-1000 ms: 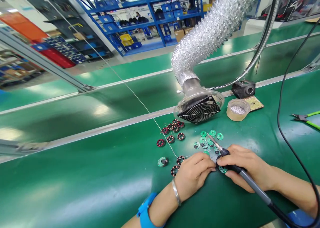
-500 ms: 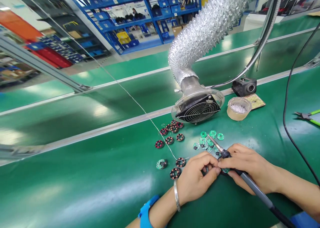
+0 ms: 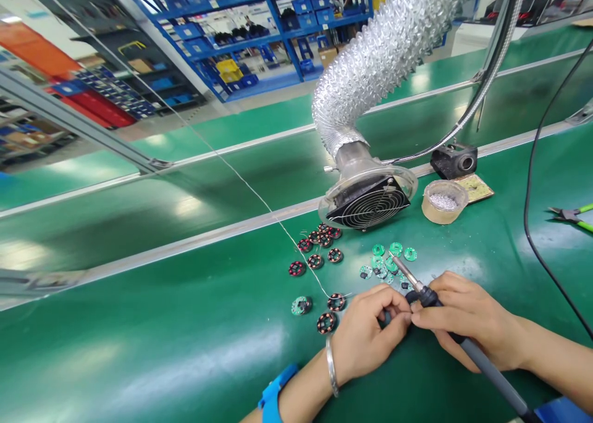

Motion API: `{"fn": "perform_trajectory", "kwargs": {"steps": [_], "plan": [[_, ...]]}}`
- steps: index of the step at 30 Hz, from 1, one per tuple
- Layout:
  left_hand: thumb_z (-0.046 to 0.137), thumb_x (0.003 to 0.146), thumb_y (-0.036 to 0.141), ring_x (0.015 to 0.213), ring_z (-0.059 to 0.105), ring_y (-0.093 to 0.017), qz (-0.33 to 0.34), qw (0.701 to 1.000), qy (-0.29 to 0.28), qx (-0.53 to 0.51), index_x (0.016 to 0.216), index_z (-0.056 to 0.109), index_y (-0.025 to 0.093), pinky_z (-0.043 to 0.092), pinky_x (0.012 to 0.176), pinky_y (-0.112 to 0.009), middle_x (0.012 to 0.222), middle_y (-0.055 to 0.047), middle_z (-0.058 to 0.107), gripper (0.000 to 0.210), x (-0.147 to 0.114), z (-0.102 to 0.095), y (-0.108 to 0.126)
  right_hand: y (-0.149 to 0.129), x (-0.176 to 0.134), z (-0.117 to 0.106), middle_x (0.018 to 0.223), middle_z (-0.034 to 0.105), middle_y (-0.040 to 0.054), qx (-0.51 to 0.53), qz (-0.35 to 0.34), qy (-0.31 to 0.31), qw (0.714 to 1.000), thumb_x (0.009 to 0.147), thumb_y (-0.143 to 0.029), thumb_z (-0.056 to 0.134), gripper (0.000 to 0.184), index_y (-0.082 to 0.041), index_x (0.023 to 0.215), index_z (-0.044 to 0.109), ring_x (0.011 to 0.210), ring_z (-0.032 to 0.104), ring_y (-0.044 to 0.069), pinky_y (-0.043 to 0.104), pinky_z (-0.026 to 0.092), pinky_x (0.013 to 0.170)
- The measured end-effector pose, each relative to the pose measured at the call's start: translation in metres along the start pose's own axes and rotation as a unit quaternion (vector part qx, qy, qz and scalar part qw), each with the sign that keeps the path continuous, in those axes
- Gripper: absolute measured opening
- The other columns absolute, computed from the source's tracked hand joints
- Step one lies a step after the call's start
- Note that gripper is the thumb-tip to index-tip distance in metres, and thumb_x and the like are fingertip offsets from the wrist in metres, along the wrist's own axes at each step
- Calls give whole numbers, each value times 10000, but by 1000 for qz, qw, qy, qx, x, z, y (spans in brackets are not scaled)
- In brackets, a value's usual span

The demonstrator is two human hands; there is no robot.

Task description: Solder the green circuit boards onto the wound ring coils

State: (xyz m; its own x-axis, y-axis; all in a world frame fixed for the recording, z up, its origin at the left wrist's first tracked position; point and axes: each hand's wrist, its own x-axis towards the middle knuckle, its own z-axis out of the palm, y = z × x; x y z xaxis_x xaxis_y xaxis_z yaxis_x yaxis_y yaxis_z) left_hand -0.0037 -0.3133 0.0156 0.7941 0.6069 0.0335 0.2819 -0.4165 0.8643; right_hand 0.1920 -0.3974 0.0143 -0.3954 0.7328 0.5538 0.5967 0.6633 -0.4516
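My right hand (image 3: pixel 477 318) is closed around a soldering iron (image 3: pixel 482 364) and its bare metal tip points up and left, away from me. My left hand (image 3: pixel 373 330) is curled with thumb and fingers pinched on a dark round motor stator (image 3: pixel 410 297), mostly hidden by the fingers. The fingertips of both hands meet around this part. Just left of my left hand lie two copper-wound stators (image 3: pixel 327 322) and one stator topped with a green circuit board (image 3: pixel 301 305). A strand of solder wire (image 3: pixel 319 282) hangs down, its end near them.
Small green circuit boards (image 3: pixel 378 262) lie beyond my hands, several more stators (image 3: pixel 324 239) to their left. A fume extractor (image 3: pixel 370 207) hangs over the green bench. Behind are a tub of metal shavings (image 3: pixel 445 202) and an iron holder (image 3: pixel 454 162). Cutters (image 3: pixel 572 216) lie right.
The right hand has shifted slightly right and down with the soldering iron. The green board seen between the hands before is now hidden as the held part has been turned.
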Motion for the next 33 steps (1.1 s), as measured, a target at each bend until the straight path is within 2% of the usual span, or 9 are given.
{"fn": "perform_trajectory", "kwargs": {"steps": [8,11,14,17,23,33], "plan": [[548,815,131,631,554,-119,69,997,4,34,750,587,181,440,594,-209,702,-9,621,91,-2,-3,-5,0,-4,-1,761,640,35,-1,-4,-34,999,917,-185,473,319,-219,1225,548,754,584,187,322,442,664],[537,813,105,652,572,-123,108,993,11,47,777,595,180,455,612,-210,723,-19,635,101,-4,-2,-9,-4,-4,-6,705,600,22,22,0,4,1000,901,-110,446,402,-193,1292,493,693,557,185,334,434,635],[528,820,90,652,578,-121,136,989,17,64,800,602,184,463,618,-206,724,-16,639,122,-4,-2,-9,-15,-6,-15,697,548,20,9,42,63,997,857,-78,488,502,-206,1342,466,617,517,176,326,428,566],[525,829,95,650,585,-120,150,985,22,79,814,605,188,469,622,-204,730,-16,647,124,-4,-3,-9,-32,-7,-25,746,583,63,-8,89,80,993,860,-129,499,428,-212,1279,526,652,574,210,352,465,544],[524,845,103,658,590,-121,163,982,27,92,828,603,184,471,628,-205,734,-17,645,114,-4,-1,-13,-49,-4,-26,593,583,31,10,143,95,985,900,-162,457,203,-249,1055,554,506,568,210,379,468,486],[505,857,121,664,590,-121,159,982,24,103,847,596,194,478,635,-210,746,-13,647,117,-5,-1,-12,-48,-2,-18,595,566,30,12,152,102,983,775,-78,479,282,-237,994,561,500,541,207,371,438,475]]}}
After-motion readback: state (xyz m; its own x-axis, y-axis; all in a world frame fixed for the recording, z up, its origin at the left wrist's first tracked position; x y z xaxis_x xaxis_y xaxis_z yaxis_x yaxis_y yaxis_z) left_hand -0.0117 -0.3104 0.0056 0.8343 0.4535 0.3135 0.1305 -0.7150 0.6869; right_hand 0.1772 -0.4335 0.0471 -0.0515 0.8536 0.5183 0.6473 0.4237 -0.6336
